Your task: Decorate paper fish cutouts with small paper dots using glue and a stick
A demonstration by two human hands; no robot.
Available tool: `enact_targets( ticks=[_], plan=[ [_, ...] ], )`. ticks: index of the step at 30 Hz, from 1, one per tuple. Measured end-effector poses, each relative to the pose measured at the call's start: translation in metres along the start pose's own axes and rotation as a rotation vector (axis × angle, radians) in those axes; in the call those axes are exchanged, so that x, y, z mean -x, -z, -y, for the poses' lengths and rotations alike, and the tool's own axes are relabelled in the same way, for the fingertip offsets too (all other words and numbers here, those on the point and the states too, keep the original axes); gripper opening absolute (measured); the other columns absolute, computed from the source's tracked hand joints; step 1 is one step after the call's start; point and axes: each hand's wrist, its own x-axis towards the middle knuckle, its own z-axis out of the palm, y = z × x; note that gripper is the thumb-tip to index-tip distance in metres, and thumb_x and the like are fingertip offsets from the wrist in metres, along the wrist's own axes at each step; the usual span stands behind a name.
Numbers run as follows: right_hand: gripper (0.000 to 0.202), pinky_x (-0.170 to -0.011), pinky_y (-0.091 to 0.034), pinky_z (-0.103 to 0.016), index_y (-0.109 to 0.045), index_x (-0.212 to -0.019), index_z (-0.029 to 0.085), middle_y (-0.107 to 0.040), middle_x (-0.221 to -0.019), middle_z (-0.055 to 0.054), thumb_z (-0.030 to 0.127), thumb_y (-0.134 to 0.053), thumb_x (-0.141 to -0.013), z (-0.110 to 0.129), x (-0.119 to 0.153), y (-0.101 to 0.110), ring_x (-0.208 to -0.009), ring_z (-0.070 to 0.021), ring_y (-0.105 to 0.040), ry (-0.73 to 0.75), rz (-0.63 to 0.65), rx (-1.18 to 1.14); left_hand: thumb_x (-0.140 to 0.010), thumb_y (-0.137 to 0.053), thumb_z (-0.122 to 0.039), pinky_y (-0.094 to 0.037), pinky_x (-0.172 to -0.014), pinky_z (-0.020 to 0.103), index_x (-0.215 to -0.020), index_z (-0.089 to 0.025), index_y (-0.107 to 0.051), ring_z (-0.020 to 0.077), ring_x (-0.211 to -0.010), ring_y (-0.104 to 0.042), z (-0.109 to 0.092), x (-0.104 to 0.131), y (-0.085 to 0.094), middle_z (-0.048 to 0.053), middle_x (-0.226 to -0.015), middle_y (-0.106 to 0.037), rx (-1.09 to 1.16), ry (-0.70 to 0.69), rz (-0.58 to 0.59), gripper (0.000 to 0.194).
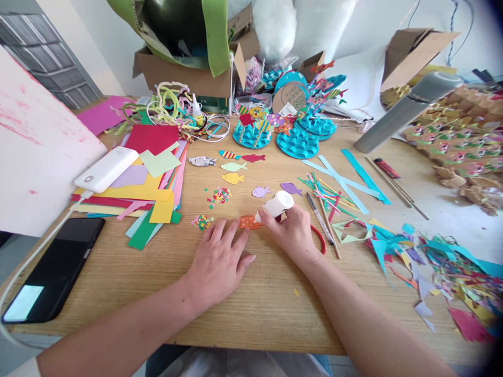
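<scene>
My right hand (294, 230) grips a white glue bottle (282, 201), tilted with its nozzle down at an orange paper fish (248, 223). Small light dots show on that fish. Flat on the table lies my left hand (220, 257), fingers spread, its fingertips by the orange fish's left end. Just beyond those fingers are two little heaps of paper dots, a nearer heap (201, 222) and a farther heap (220, 196). Several cut paper fish lie farther back, among them a yellow fish (233, 178), a red fish (253, 157) and a purple fish (291, 188). Red-handled scissors (319, 240) are partly hidden behind my right hand.
Coloured paper (153, 139), a white power bank (106, 168) and a phone (55, 267) lie left. Blue scalloped bases (297, 144) stand at the back. To the right are a pen (319, 217), paper strips (341, 180), scraps (424, 272) and a grey flask (404, 112).
</scene>
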Motion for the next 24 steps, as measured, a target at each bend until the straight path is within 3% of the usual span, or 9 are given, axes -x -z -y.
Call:
enact_targets(
  ticks=[9,24],
  plan=[
    [0.032,-0.048,-0.035,-0.024,-0.042,-0.059,0.023,-0.049,-0.051,0.004,0.043,-0.059,-0.075,0.0008,-0.0002,0.0001,-0.048,-0.0105,-0.044,-0.023,0.009,-0.004,-0.096,-0.045,-0.044,-0.039,-0.104,0.052,-0.132,-0.018,-0.055,0.0336,-0.126,-0.042,0.0012,0.0,-0.0005,0.014,-0.14,-0.049,0.002,-0.003,-0.001,0.046],
    [0.031,-0.045,-0.032,-0.022,-0.049,-0.056,0.02,-0.047,-0.047,0.004,0.042,-0.058,-0.074,0.0046,-0.0044,0.0084,-0.044,-0.0081,-0.036,-0.107,-0.102,-0.022,-0.096,-0.045,-0.044,-0.038,-0.105,0.052,-0.132,-0.018,-0.055,0.0332,-0.125,-0.042,0.0008,0.0,-0.0016,0.013,-0.139,-0.05,-0.002,-0.006,-0.011,0.046]
  ],
)
